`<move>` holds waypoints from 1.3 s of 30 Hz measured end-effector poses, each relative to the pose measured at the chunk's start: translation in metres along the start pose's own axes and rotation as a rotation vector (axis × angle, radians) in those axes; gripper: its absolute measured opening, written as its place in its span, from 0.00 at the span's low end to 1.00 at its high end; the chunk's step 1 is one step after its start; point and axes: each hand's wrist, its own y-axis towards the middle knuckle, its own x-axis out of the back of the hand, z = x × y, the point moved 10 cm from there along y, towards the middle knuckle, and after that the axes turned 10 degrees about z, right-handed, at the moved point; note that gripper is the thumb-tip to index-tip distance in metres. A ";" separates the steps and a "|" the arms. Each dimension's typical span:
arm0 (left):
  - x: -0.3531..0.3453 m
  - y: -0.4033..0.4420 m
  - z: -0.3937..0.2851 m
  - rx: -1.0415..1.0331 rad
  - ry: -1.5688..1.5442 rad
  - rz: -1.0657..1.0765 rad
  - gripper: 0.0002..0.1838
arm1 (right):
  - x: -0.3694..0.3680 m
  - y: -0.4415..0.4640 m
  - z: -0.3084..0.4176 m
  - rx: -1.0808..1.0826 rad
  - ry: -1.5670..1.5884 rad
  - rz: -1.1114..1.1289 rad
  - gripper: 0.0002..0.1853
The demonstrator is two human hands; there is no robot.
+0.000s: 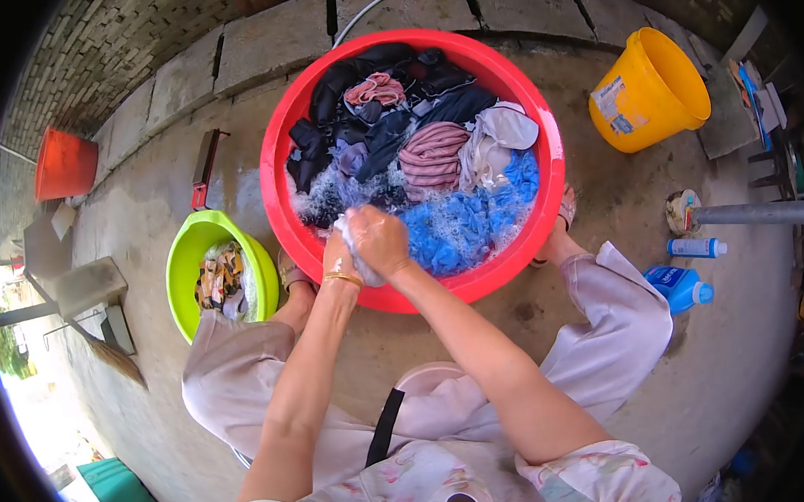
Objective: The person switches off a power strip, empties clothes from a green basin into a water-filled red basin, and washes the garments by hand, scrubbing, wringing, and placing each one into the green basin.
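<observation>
A large red tub holds sudsy water and wet laundry. My left hand and my right hand are together over the tub's near left rim, both closed on a wet whitish cloth. Beyond them in the tub lie dark clothes, a striped pink cloth, a pale cloth and a blue cloth with foam around it. Much of the cloth in my hands is hidden by my fingers.
A green basin with patterned cloth stands left of the tub. A yellow bucket is tilted at the right, above blue bottles. An orange-red bucket, a broom and a metal pole are farther out.
</observation>
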 end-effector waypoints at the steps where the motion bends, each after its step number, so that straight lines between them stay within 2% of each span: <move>1: -0.007 -0.005 -0.006 -0.044 0.020 0.032 0.12 | -0.017 0.009 -0.036 0.006 -0.093 0.006 0.15; 2: -0.010 -0.002 -0.010 -0.043 0.023 0.025 0.12 | -0.032 0.015 -0.068 0.014 -0.184 0.013 0.16; 4: -0.011 0.008 -0.026 -0.063 0.322 0.032 0.12 | -0.027 0.008 -0.096 -0.188 -0.096 0.093 0.15; 5: -0.001 0.022 -0.039 -0.185 0.376 0.053 0.19 | -0.032 0.013 -0.115 -0.180 -0.095 0.101 0.15; 6: 0.018 0.030 -0.043 -0.188 0.376 0.048 0.19 | -0.035 0.013 -0.151 -0.349 -0.070 0.064 0.15; 7: 0.032 0.020 -0.050 -0.105 0.472 -0.128 0.23 | -0.043 0.007 -0.185 -0.525 -0.042 0.024 0.15; 8: 0.050 0.010 -0.055 -0.023 0.565 -0.304 0.27 | -0.057 0.005 -0.193 -0.529 -0.038 0.024 0.15; 9: 0.061 0.008 -0.058 -0.046 0.602 -0.331 0.33 | -0.067 0.000 -0.193 -0.489 -0.090 -0.031 0.15; 10: 0.069 0.010 -0.052 -0.046 0.601 -0.333 0.33 | -0.074 -0.007 -0.188 -0.450 -0.142 -0.086 0.16; 11: 0.074 0.013 -0.036 0.025 0.575 -0.282 0.33 | -0.100 -0.010 -0.183 -0.434 -0.110 0.115 0.16; 12: 0.079 0.014 -0.022 0.095 0.548 -0.233 0.34 | -0.101 -0.010 -0.183 -0.432 -0.109 0.119 0.16; 14: 0.077 0.005 -0.006 0.140 0.498 -0.222 0.34 | -0.170 -0.016 -0.190 -0.207 -0.270 0.736 0.14; 16: 0.075 -0.004 0.000 0.185 0.450 -0.206 0.35 | -0.179 -0.015 -0.236 -0.259 -0.306 0.724 0.16; 18: 0.076 -0.014 0.011 0.253 0.294 -0.231 0.34 | -0.178 -0.014 -0.285 -0.458 -0.245 0.652 0.18; 19: 0.070 -0.015 0.015 0.254 0.290 -0.221 0.34 | -0.108 -0.009 -0.229 -0.656 -0.203 0.489 0.18; 20: 0.067 -0.017 0.026 0.301 0.237 -0.279 0.33 | -0.092 -0.011 -0.200 -0.656 -0.216 0.479 0.18; 22: 0.065 -0.014 0.039 0.349 0.175 -0.328 0.32 | -0.074 -0.012 -0.130 -0.350 0.079 0.373 0.18; 24: 0.054 0.010 0.054 0.342 0.073 -0.058 0.35 | -0.038 -0.033 -0.058 -0.188 0.245 0.343 0.14; 25: 0.038 0.025 0.043 0.159 0.027 0.121 0.34 | -0.018 -0.044 -0.024 -0.128 0.269 0.329 0.14; 27: 0.009 0.002 0.035 0.279 -0.064 0.161 0.28 | 0.015 -0.061 0.032 0.058 0.226 0.246 0.13; 29: -0.008 -0.019 0.030 0.324 -0.068 0.175 0.26 | 0.015 -0.067 0.050 0.037 0.171 0.277 0.12; 30: -0.022 -0.024 0.022 0.259 -0.056 0.186 0.24 | 0.010 -0.067 0.055 0.013 0.113 0.304 0.12; 31: -0.030 -0.027 0.014 0.194 -0.043 0.199 0.23 | 0.016 -0.063 0.065 0.083 0.103 0.206 0.12; 32: -0.025 -0.024 0.014 0.191 -0.034 0.200 0.23 | 0.013 -0.056 0.064 0.087 0.109 0.200 0.12; 34: -0.017 -0.008 0.019 0.175 0.029 0.365 0.21 | 0.017 -0.040 0.059 0.126 -0.023 0.065 0.15; 35: -0.033 -0.002 0.014 0.024 -0.116 0.417 0.18 | 0.030 -0.034 0.057 0.163 -0.017 -0.089 0.17; 36: -0.038 -0.003 0.020 0.020 -0.115 0.423 0.18 | 0.033 -0.027 0.047 0.150 -0.042 -0.122 0.17; 38: -0.033 -0.024 0.012 -0.010 -0.034 -0.019 0.15 | 0.046 -0.007 0.015 0.060 -0.140 -0.139 0.17; 39: -0.042 -0.027 0.009 -0.043 -0.033 0.060 0.12 | 0.054 0.000 -0.007 -0.022 -0.207 -0.119 0.18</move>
